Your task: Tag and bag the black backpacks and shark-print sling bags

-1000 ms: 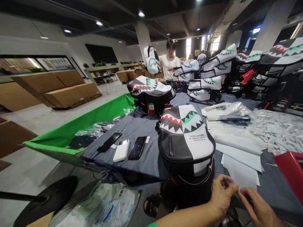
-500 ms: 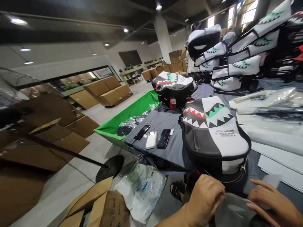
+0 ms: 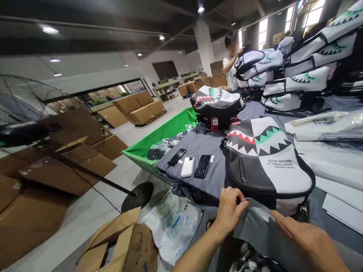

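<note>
Left hand, right hand, grey bag (backpack beyond)

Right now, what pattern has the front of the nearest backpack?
The black-and-white backpack shows a red-and-green shark mouth; head view.

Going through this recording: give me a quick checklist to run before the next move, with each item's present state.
Left hand grip on the grey plastic bag: ok, pinched at its edge.
Right hand on the bag: ok, fingers laid flat on it.
Bag mouth open: cannot tell.
Bag clear of the shark-print backpack: cannot tell, they overlap in this view.
Smartphones and power bank away from the hands: ok, lying on the grey cloth.
</note>
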The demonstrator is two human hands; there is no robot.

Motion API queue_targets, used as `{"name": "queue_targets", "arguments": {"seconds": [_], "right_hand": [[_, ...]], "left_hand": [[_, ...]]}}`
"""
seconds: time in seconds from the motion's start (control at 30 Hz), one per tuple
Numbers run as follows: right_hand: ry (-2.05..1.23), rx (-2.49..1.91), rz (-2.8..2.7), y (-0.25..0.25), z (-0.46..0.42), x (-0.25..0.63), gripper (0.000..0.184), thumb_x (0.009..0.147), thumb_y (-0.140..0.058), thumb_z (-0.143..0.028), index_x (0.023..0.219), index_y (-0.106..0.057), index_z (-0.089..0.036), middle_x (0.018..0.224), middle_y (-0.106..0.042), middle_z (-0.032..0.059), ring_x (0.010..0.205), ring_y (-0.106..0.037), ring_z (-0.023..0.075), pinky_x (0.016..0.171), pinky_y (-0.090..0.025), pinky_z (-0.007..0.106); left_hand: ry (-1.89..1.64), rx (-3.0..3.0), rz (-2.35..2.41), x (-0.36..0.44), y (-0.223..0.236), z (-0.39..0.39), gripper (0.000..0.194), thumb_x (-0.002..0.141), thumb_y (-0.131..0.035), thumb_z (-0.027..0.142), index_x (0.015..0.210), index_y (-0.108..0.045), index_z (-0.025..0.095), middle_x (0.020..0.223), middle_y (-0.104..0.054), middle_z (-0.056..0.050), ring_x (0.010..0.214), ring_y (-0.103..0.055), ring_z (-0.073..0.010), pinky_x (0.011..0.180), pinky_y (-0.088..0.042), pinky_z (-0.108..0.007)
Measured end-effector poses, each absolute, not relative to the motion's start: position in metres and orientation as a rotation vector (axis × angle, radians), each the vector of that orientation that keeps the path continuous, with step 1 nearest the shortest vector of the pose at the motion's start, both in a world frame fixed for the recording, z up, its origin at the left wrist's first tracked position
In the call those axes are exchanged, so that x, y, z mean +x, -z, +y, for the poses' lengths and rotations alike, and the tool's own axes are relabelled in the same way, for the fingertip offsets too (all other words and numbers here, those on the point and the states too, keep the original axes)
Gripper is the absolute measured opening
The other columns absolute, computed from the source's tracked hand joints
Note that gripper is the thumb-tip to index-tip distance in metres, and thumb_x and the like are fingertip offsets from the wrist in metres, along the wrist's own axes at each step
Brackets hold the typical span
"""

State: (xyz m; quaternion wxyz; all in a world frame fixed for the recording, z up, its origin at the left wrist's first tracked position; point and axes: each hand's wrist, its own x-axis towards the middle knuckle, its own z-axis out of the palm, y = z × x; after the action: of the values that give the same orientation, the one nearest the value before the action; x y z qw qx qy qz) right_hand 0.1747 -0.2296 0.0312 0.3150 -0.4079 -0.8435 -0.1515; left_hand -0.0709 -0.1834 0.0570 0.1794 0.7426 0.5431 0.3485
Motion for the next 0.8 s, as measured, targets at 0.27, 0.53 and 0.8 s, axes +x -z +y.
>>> {"name": "queue_targets", "arguments": {"seconds": [0.27, 0.53, 0.8], "right_hand": [[0.491, -1.024, -2.316, -0.050, -0.233, 0.171, 0.056, 0.070, -0.039, 0.001, 0.117, -0.058, -0.022, 0.069, -0.062, -0.0043, 0.044, -0.055, 0.0103, 0.046, -0.038, 0.025], [0.526, -0.979, -2.275, -0.057, -0.233, 0.162, 0.041, 0.086, -0.036, 0.000, 0.112, -0.062, -0.018, 0.064, -0.062, -0.0038, 0.043, -0.056, 0.0091, 0.044, -0.040, 0.022], [-0.412, -1.332, -2.000, -0.041, -0.254, 0.242, 0.037, 0.091, -0.061, -0.060, 0.086, -0.068, -0.024, 0.058, -0.064, -0.0035, 0.046, -0.061, 0.0134, 0.043, -0.049, 0.019]], "left_hand": [[-1.387, 2.377, 1.546, -0.055, -0.061, -0.206, 0.006, 0.092, -0.059, 0.015, 0.088, -0.057, 0.019, 0.082, -0.063, -0.002, 0.078, -0.055, -0.0182, 0.074, -0.040, -0.032], [-1.180, 2.907, 0.796, -0.030, -0.022, -0.192, 0.023, 0.103, -0.050, 0.033, 0.094, -0.061, 0.015, 0.085, -0.066, -0.005, 0.080, -0.059, -0.0159, 0.074, -0.046, -0.029], [-1.142, 2.916, 0.686, -0.044, -0.008, -0.181, 0.018, 0.100, -0.058, 0.036, 0.096, -0.062, 0.018, 0.082, -0.063, -0.002, 0.077, -0.056, -0.0144, 0.068, -0.040, -0.029]]}}
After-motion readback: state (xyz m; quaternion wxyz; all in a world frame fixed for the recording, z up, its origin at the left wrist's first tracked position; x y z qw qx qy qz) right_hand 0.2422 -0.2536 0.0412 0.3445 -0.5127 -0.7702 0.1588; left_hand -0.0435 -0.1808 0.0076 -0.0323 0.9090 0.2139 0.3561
